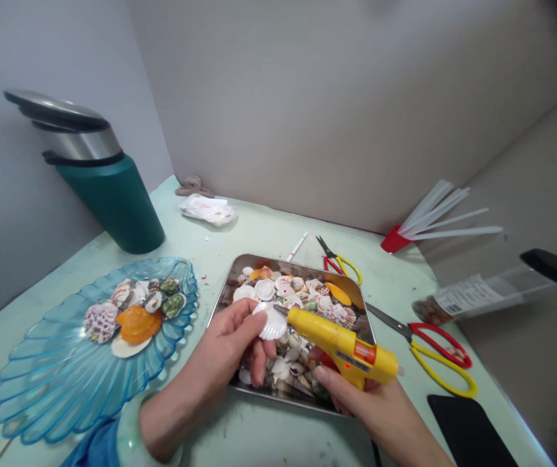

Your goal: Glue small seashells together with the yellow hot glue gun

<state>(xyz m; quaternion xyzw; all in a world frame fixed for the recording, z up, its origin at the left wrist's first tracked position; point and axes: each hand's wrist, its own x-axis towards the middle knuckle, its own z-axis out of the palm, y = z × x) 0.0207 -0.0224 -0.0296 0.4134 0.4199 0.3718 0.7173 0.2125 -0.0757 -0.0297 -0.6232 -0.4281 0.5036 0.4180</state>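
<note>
Wht shell (273,324) fan-shaped & ribbed; glue gun (324,331) yel w/ dark tip.

Pale green tbl top (253,233) fills the low part of the view, w/ its back corner tucked where 2 walls meet. The L wall (59,52) is smooth & blue-gray. The back wall (283,110) is plain too, but more gray-brown, esp. twd the R. On the R side, a slanting line (526,134) splits it from a darker wall or panel (531,201) (can't tell which). Light is soft, a bit dim on the walls & brighter on the tbl. Tiny red & dark specks (203,277) dot the top.
</note>
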